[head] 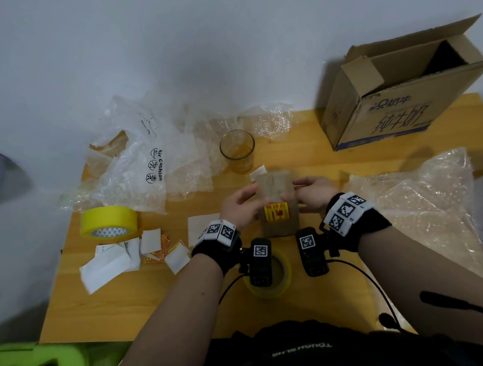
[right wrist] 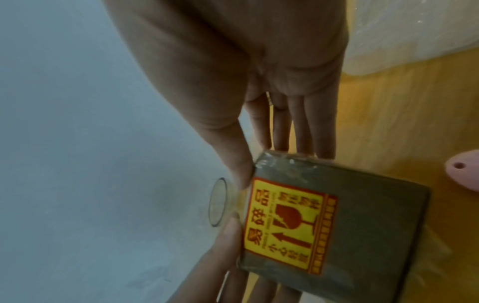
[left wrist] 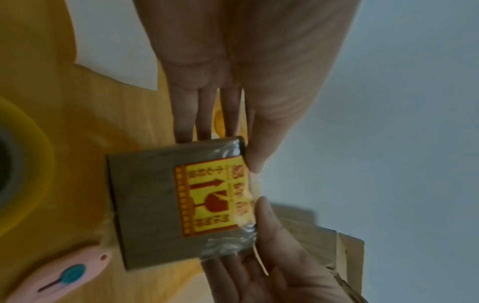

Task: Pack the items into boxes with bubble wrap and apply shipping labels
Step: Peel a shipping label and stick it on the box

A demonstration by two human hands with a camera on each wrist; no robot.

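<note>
1. Beyond your grip and well off to its right stands the large open carton [head: 390, 98], flaps up, against the pale wall [head: 211, 30]. It looks like the likely home for finished parcels.
2. Under your hands runs the yellow wooden table [head: 144, 297]. Sheets of bubble wrap [head: 419, 206] lie right of your grip, and air-cushion film [head: 143, 163] is heaped beyond it to the left.
3. Left of your grip sits a yellow tape roll [head: 108, 224], and nearer you a scatter of spare labels and backing papers [head: 138, 254]. A second tape roll [head: 268, 276] lies below your wrists.
4. Just past your fingertips stands an empty drinking glass [head: 238, 151], not yet wrapped. It reads as the next item to pack.
5. Between your hands is the small brown box [head: 278, 205], sealed under clear tape. Your left hand [head: 239, 206] and right hand [head: 314, 195] each clasp an opposite side, thumb on top and fingers below.
6. On the box's top face sits the yellow fragile label [head: 276, 211], already stuck. So the step in hand is finishing the label on this box.
7. Next, you would want to press the label's edges flat with your thumbs, keeping the box level, then set it aside clear of the glass.
8. A pink utility knife [left wrist: 59, 274] lies just on your side of the box; mind it when you put the box down.
</note>
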